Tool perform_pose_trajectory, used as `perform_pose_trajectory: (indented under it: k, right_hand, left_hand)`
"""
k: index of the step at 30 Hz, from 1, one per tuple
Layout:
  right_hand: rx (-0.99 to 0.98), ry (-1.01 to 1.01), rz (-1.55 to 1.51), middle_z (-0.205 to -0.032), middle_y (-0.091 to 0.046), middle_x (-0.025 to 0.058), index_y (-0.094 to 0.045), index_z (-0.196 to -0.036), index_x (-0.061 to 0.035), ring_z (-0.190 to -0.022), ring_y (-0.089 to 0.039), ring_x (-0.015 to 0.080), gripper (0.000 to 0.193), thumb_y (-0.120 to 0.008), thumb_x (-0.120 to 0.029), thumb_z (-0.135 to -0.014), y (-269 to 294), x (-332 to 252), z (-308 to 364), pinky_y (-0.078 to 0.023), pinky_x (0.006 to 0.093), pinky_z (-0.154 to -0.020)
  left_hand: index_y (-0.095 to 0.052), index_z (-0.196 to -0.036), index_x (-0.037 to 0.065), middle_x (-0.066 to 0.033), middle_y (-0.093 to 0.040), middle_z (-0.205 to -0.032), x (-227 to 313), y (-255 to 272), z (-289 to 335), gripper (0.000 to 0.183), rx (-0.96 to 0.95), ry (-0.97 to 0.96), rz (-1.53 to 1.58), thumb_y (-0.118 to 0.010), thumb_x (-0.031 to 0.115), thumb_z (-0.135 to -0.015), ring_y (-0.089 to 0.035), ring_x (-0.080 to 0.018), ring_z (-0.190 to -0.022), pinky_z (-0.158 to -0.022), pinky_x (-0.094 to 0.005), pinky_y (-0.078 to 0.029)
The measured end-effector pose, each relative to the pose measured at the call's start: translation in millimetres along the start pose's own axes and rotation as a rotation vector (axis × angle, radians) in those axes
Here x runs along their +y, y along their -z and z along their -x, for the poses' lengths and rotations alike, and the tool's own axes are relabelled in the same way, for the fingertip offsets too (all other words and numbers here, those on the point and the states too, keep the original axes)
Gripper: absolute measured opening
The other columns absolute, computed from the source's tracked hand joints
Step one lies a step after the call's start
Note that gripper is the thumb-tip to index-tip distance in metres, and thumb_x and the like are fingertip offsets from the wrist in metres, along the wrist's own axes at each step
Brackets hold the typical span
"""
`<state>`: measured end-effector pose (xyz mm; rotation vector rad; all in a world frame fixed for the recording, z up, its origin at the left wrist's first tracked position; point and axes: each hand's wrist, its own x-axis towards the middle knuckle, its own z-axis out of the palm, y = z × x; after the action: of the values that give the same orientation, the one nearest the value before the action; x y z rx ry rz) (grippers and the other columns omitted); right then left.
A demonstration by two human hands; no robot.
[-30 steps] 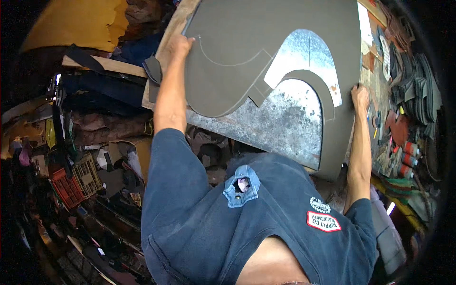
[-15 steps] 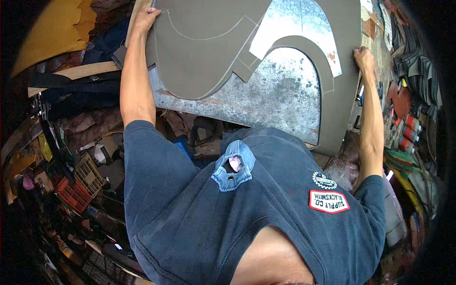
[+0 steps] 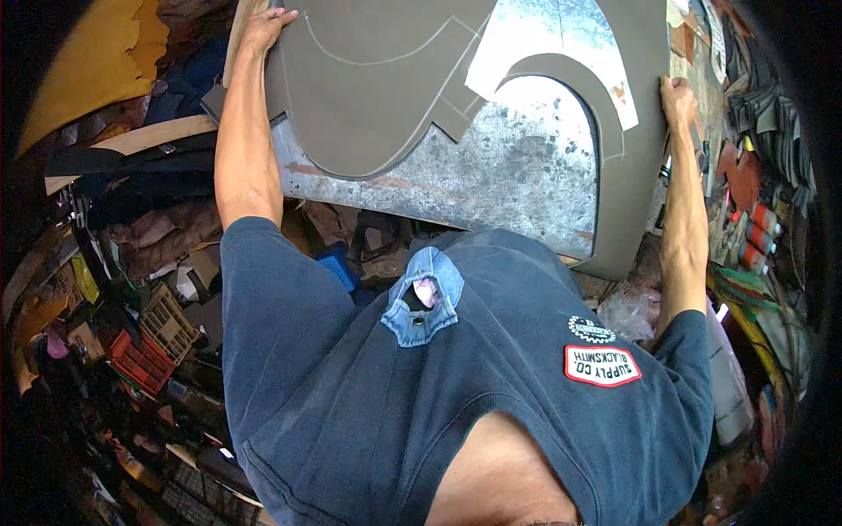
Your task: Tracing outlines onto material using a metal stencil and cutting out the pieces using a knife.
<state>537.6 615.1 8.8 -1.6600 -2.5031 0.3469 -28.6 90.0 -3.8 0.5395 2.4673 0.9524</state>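
Observation:
A large grey-brown sheet point(image 3: 377, 96) with pale drawn outlines lies over a worn metal-topped table point(image 3: 526, 184). Its near side has a curved cut-out through which the metal shows. On the sheet rests a shiny, curved flat template point(image 3: 561, 35), whose far end runs out of view. My left hand point(image 3: 266, 28) is closed at the sheet's left edge, fingers pressed together over its margin. At the right edge, my right hand point(image 3: 680, 105) is closed in a fist-like grip on the sheet's border. The undersides of both grips are hidden.
To the left hang a yellow hide point(image 3: 96, 70) and a curved wooden strip point(image 3: 149, 136). Red crates point(image 3: 142, 361) and scraps crowd the lower left. On the right are stacked dark pieces point(image 3: 772, 131) and red-banded bottles point(image 3: 761, 237).
The sheet, template and table sit slightly higher in the picture. My right hand sits slightly further right, and my left fingers reach a little further over the sheet's edge.

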Motion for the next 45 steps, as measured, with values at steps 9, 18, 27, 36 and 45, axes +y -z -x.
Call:
perform_pose_trajectory:
  k: [9, 18, 27, 36, 45]
  right_hand:
    - [-0.043, -0.039, 0.056, -0.102, -0.067, 0.0284, -0.066, -0.101, -0.003, -0.103, -0.063, 0.0455, 0.05, -0.055, -0.047, -0.082, 0, -5, 2, -0.047, 0.048, -0.09]
    - [0.314, 0.359, -0.027, -0.117, -0.062, 0.0243, -0.06, -0.121, -0.0017, -0.106, -0.06, 0.0391, 0.053, -0.063, -0.045, -0.089, 4, -54, 76, -0.048, 0.0462, -0.092]
    - [0.072, 0.406, 0.029, -0.119, -0.058, 0.0279, -0.046, -0.138, -0.0044, -0.108, -0.057, 0.0438, 0.074, -0.071, -0.048, -0.083, -2, -113, 132, -0.048, 0.0531, -0.09]
    - [0.113, 0.126, -0.086, -0.125, -0.053, 0.0249, -0.048, -0.137, -0.0086, -0.113, -0.055, 0.0428, 0.078, -0.068, -0.058, -0.08, -18, -137, 62, -0.047, 0.0533, -0.093]
    - [0.321, 0.433, -0.412, -0.127, -0.054, 0.0202, -0.053, -0.133, -0.0075, -0.117, -0.054, 0.0384, 0.054, -0.065, -0.036, -0.088, -34, -117, 65, -0.045, 0.0465, -0.098]
  left_hand:
    - [-0.062, -0.123, -0.007, -0.0151, -0.067, -0.118, -3, 2, 2, 0.065, -0.009, 0.023, -0.012, -0.083, 0.033, -0.076, -0.064, -0.0192, -0.105, -0.091, -0.0278, -0.048]
    - [-0.053, -0.13, 0.0, -0.0253, -0.056, -0.128, 95, -82, 115, 0.059, 0.375, -0.59, -0.517, -0.067, 0.038, -0.086, -0.049, -0.0416, -0.124, -0.099, -0.047, -0.044]
    - [-0.045, -0.144, 0.01, -0.0233, -0.026, -0.155, 123, -182, 228, 0.073, 0.09, -0.607, -0.504, -0.057, 0.057, -0.09, -0.018, -0.0423, -0.145, -0.117, -0.0563, -0.013]
    - [-0.044, -0.145, 0.009, -0.0228, -0.025, -0.156, 127, -180, 232, 0.085, 0.087, -0.569, -0.555, -0.059, 0.066, -0.084, -0.018, -0.0415, -0.146, -0.117, -0.0555, -0.012]
    - [-0.043, -0.145, 0.008, -0.0225, -0.024, -0.156, 145, -192, 235, 0.084, 0.047, -0.54, -0.577, -0.061, 0.063, -0.084, -0.014, -0.0417, -0.146, -0.118, -0.0558, -0.011]
